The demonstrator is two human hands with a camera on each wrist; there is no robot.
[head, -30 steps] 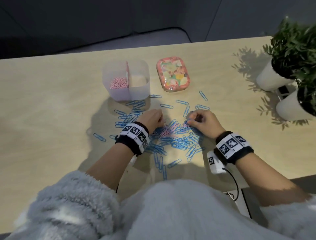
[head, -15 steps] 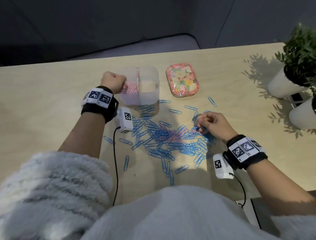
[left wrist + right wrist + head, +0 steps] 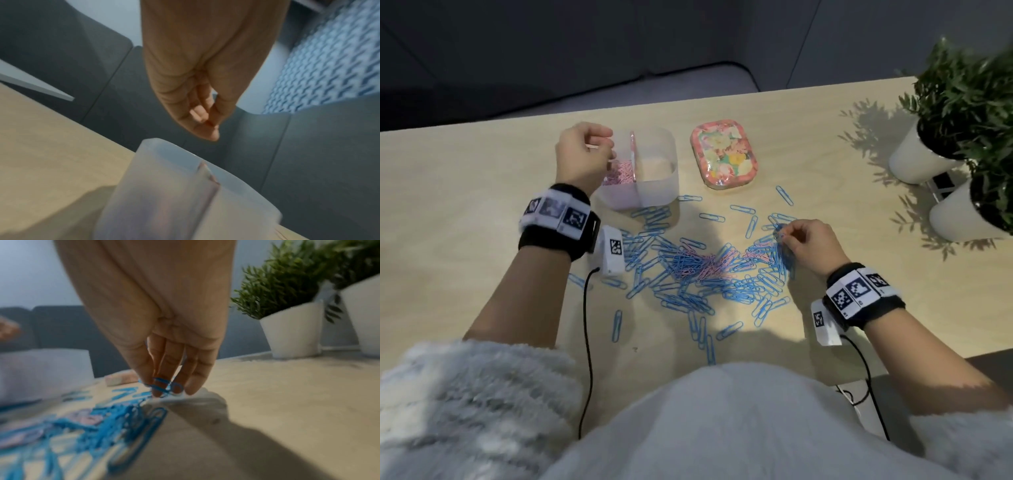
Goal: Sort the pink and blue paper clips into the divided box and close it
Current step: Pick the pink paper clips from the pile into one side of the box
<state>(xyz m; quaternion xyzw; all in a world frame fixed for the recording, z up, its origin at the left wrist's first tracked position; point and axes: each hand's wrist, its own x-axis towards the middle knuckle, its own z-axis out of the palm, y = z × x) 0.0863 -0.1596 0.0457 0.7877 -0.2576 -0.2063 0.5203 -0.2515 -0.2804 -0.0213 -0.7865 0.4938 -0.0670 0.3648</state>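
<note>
Left hand (image 3: 582,156) hovers over the left compartment of the divided box (image 3: 657,186), fingers curled in. From the head view pink clips (image 3: 619,173) lie heaped in that compartment, the right one looks bare. The left wrist view shows the fingertips (image 3: 206,128) bunched together above the rim, but it's too blurred to tell whether they hold a clip. Over on the right, the right hand (image 3: 810,245) sits at the edge of the loose pile (image 3: 709,270) on the table (image 3: 448,205) — mostly blue, pink mixed in the middle. The right wrist view settles it — thumb and fingers pinch a few blue clips (image 3: 164,387) just above the table. The floral lid (image 3: 724,156) lies flat beside the box, box open.
</note>
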